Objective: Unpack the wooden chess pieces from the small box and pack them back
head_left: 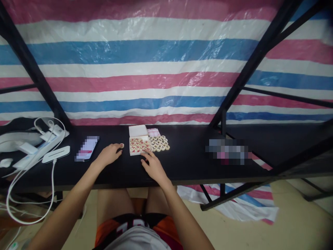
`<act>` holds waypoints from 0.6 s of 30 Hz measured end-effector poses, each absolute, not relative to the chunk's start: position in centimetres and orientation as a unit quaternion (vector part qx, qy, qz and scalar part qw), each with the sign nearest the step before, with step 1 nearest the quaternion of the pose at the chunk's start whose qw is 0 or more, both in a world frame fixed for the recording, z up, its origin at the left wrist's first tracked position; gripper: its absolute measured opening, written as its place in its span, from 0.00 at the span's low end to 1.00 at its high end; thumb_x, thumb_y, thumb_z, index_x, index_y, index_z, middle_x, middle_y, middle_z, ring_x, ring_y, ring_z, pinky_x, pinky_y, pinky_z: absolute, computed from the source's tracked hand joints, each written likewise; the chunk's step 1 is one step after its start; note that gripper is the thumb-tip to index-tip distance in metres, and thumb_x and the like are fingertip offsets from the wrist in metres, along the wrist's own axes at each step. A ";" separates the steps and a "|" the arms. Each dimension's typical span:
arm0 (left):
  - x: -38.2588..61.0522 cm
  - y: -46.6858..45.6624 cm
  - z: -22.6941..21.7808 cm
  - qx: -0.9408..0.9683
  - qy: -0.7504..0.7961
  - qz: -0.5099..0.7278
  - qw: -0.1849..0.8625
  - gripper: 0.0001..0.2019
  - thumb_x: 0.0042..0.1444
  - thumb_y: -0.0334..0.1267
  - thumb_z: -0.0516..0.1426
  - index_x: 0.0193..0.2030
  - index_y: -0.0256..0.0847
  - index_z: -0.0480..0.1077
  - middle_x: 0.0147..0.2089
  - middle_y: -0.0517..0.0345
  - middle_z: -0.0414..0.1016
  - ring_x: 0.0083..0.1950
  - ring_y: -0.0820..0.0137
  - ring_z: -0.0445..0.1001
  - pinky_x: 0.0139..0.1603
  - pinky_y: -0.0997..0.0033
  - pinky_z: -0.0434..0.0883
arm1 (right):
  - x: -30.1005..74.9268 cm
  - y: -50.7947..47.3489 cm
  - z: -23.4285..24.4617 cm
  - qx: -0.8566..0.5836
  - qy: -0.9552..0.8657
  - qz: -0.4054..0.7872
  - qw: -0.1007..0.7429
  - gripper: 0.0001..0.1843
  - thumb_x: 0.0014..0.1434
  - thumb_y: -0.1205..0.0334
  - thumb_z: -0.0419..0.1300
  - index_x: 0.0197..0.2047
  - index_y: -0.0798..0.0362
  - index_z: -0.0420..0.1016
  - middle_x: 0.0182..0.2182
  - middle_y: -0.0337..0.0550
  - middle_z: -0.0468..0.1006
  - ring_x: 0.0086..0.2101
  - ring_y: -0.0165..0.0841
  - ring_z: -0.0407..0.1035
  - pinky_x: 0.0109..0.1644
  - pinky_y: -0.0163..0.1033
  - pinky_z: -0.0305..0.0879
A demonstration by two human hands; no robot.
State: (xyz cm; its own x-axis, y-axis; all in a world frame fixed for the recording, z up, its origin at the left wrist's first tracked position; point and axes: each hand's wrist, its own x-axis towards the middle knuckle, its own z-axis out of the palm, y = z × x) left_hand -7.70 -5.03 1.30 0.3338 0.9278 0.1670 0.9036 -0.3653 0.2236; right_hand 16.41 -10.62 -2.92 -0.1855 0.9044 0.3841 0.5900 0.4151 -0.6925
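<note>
A small white box (139,146) on the black table (187,163) holds several round wooden game pieces with red marks. More round pieces (159,143) with dark marks lie in a cluster just right of the box. The box's lid (138,130) lies behind it. My left hand (109,153) rests on the table left of the box, fingers curled, with one round piece (121,145) at its fingertips. My right hand (153,166) lies in front of the box, its fingers reaching to the box's near right corner.
A phone (87,148) lies left of my left hand. White chargers and cables (44,146) crowd the table's far left. A blurred object (227,151) sits at the right. Black metal frame bars (249,69) and a striped tarp (156,59) stand behind.
</note>
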 end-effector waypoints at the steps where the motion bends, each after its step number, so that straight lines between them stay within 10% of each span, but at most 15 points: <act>1: -7.6 -4.1 1.3 0.826 0.545 0.135 0.061 0.20 0.58 0.41 0.48 0.55 0.42 0.69 0.58 0.53 0.70 0.57 0.60 0.69 0.58 0.63 0.63 | 16.4 -10.6 -2.9 -0.502 -0.742 0.203 0.394 0.17 0.59 0.63 0.54 0.50 0.48 0.73 0.57 0.47 0.65 0.38 0.32 0.71 0.52 0.43 0.66; 9: -6.5 -0.9 -0.5 0.829 0.513 0.209 0.076 0.21 0.58 0.39 0.48 0.55 0.40 0.69 0.58 0.52 0.70 0.58 0.62 0.68 0.61 0.59 0.61 | 15.8 -6.8 -0.1 -0.553 -0.739 0.064 0.379 0.15 0.61 0.67 0.50 0.48 0.52 0.73 0.49 0.52 0.70 0.49 0.40 0.65 0.53 0.45 0.62; 18: -6.6 -1.6 -1.3 0.809 0.519 0.265 0.080 0.19 0.58 0.39 0.48 0.53 0.41 0.70 0.56 0.51 0.69 0.57 0.64 0.68 0.60 0.60 0.64 | 14.8 0.4 2.1 -0.574 -0.805 0.038 0.140 0.14 0.58 0.67 0.53 0.44 0.55 0.75 0.41 0.54 0.77 0.44 0.44 0.68 0.45 0.43 0.62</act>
